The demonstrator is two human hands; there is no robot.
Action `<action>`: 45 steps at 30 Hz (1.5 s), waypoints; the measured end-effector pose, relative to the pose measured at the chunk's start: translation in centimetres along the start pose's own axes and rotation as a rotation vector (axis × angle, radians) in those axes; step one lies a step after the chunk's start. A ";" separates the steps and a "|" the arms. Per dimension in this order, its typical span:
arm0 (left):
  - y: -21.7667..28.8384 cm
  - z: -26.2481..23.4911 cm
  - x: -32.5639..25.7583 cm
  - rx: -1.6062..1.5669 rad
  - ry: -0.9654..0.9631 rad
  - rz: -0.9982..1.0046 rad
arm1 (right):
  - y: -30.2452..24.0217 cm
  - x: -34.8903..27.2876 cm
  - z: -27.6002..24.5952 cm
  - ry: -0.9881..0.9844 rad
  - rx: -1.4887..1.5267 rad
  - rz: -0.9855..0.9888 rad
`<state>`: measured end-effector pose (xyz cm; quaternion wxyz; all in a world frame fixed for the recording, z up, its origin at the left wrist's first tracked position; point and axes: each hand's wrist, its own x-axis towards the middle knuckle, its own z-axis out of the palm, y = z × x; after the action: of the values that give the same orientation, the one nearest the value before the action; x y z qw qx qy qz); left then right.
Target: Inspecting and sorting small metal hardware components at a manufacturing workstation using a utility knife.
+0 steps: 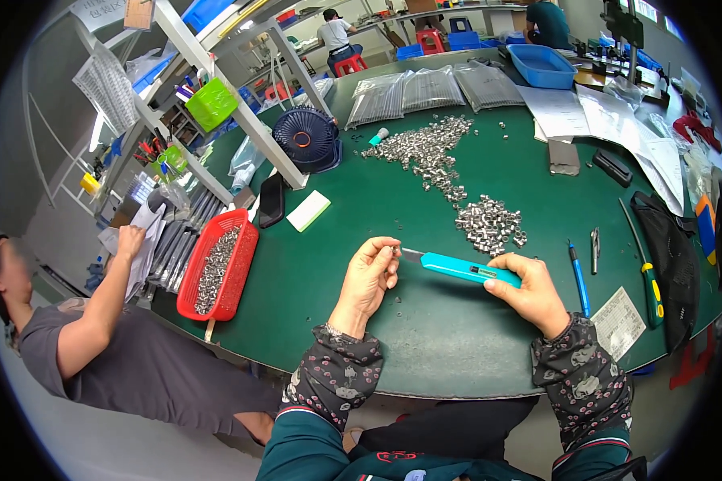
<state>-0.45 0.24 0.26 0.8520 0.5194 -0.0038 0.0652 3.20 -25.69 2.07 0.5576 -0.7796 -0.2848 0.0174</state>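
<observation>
My right hand (pixel 531 290) is closed round a turquoise utility knife (pixel 465 268), its blade pointing left. At the blade's tip, my left hand (pixel 367 276) pinches a small metal piece (pixel 396 250) between thumb and forefinger; it looks like one of the short metal rings on the table, though the fingers cover most of it. A pile of these small silvery metal rings (pixel 489 224) lies just beyond the knife. Behind it a larger spread of them (pixel 425 152) reaches toward the back of the green table (pixel 449 353).
A red basket (pixel 247 264) of small metal parts stands left, near a seated person (pixel 136 353). A phone (pixel 272 200), fan (pixel 306 138) and notepad (pixel 308 210) sit nearby. At right lie a blue pen (pixel 578 280), a screwdriver (pixel 652 289) and a black pouch (pixel 670 264).
</observation>
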 end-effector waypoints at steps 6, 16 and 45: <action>-0.2 0.3 0.0 0.025 -0.012 -0.048 | 0.0 0.0 0.1 -0.045 -0.026 0.033; -0.1 0.3 -0.2 0.059 0.081 -0.057 | -0.3 -0.2 0.2 0.204 -0.096 -0.181; -0.2 1.1 -0.3 0.103 0.076 -0.032 | 0.0 -0.1 0.1 -0.039 -0.112 -0.003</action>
<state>-0.68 -0.85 0.53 0.8245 0.5599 0.0402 0.0712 3.09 -25.64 1.97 0.5076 -0.8086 -0.2972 0.0157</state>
